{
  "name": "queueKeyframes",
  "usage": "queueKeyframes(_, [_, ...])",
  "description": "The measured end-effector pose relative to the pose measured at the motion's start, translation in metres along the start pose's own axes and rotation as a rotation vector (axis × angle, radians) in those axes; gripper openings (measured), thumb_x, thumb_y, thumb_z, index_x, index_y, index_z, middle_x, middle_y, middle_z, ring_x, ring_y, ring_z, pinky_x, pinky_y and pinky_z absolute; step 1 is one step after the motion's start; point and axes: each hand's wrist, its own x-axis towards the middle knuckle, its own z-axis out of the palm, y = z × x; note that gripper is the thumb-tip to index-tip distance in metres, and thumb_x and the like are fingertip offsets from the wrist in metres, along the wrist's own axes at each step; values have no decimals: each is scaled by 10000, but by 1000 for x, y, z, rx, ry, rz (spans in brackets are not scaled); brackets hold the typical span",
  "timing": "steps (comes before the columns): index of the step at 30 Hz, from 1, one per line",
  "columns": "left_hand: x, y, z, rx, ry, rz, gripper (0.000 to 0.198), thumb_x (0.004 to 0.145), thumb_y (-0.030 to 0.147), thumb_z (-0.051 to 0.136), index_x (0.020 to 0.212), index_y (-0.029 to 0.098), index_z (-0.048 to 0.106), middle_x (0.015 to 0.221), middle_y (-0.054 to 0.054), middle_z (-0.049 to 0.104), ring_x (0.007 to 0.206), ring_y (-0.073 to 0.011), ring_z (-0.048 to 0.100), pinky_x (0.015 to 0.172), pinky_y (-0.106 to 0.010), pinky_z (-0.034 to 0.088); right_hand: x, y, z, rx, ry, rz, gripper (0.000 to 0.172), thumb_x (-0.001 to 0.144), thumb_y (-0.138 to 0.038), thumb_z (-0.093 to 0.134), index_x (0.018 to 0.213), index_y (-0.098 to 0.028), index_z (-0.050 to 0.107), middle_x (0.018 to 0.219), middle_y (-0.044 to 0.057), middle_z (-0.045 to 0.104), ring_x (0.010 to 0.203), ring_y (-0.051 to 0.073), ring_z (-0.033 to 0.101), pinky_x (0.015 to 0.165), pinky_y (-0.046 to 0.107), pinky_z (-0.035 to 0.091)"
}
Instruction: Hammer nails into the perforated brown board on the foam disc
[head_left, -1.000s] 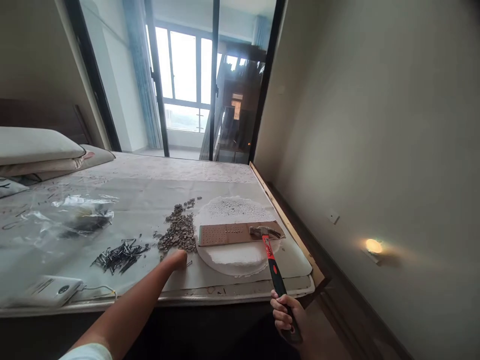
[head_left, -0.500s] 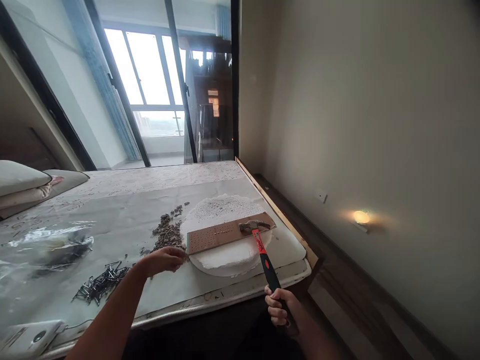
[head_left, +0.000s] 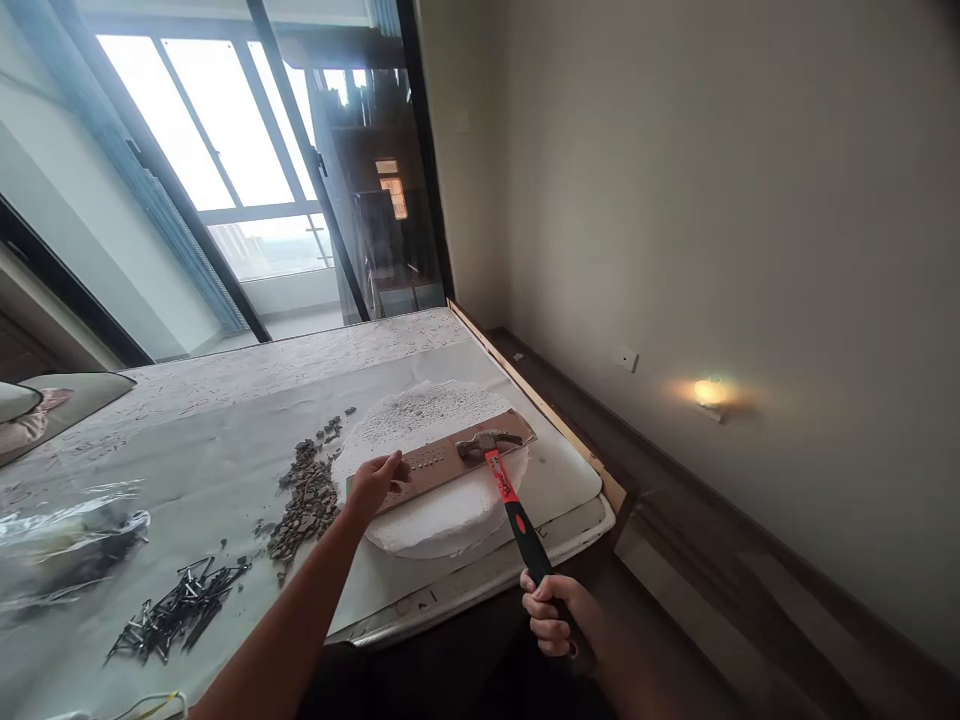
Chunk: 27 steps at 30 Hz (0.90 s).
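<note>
At the bed's (head_left: pixel 360 345) near right corner, a long brown dotted board (head_left: pixel 442 465) lies across a rough, round white slab (head_left: pixel 442 525). The right hand (head_left: pixel 553 612) has its grip closed around a red-and-black-handled metal claw hammer (head_left: pixel 501 476), head over the board. The left hand (head_left: pixel 379 483) curls at the board's left end; I can't tell whether its grip holds anything.

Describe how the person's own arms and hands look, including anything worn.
The left hand and right hand are bare, with no gloves or watch showing. The left forearm and the short visible stretch of right forearm are bare too; no sleeve shows.
</note>
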Motion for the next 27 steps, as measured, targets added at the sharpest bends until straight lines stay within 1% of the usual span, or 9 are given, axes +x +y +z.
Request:
queueKeyframes(3, [13,4,15,439,146,233,448,823,464,374,501,185,513,513,-36,552,535,-157,530,568,-277,382,-1,-1,-2,38,-10,8,125,634,-130,495,717,-204,438,451,-109,328,325,29,161,343,180,85])
queueKeyframes(4, [18,5,20,533,167,294,458,829,453,348,478,192,483,485,-26,519,509,-148,498,560,-275,356,-1,-1,-3,46,-11,8,120,637,-131,492,718,-203,441,454,-107,331,325,30,164,344,181,88])
queueKeyframes(6, [29,7,29,619,164,355,459,841,439,309,479,197,455,464,-12,480,484,-135,455,547,-268,322,-1,-2,-5,53,-12,9,116,639,-135,494,723,-202,450,457,-105,334,329,32,165,347,183,97])
queueKeyframes(9, [45,7,41,638,129,367,438,850,440,303,522,198,464,483,-2,480,501,-130,448,544,-254,307,-3,-3,-3,47,3,9,118,634,-145,505,727,-201,457,462,-104,331,337,33,165,357,183,116])
queueKeyframes(14, [65,-2,57,707,91,369,386,857,408,343,559,194,464,566,-21,543,574,-139,488,577,-252,316,-11,-7,9,13,107,-10,115,641,-187,537,734,-199,471,505,-90,335,362,33,215,392,180,155])
queueKeyframes(17, [69,-9,63,752,67,395,370,870,379,349,575,192,470,600,-35,562,601,-147,500,598,-262,323,-14,-10,13,13,118,-11,127,642,-196,555,747,-199,484,528,-80,345,376,34,228,400,179,161])
queueKeyframes(20, [70,-15,66,764,66,413,378,888,367,335,576,195,461,601,-34,550,608,-154,501,605,-271,328,-14,-13,11,13,108,15,137,631,-187,564,745,-199,490,532,-70,361,376,39,243,395,182,160])
queueKeyframes(27, [72,-18,67,722,84,410,377,890,373,337,569,203,438,567,-9,500,578,-156,478,590,-276,313,-11,-13,7,18,112,31,145,623,-198,564,749,-201,493,523,-68,359,369,39,236,384,177,156])
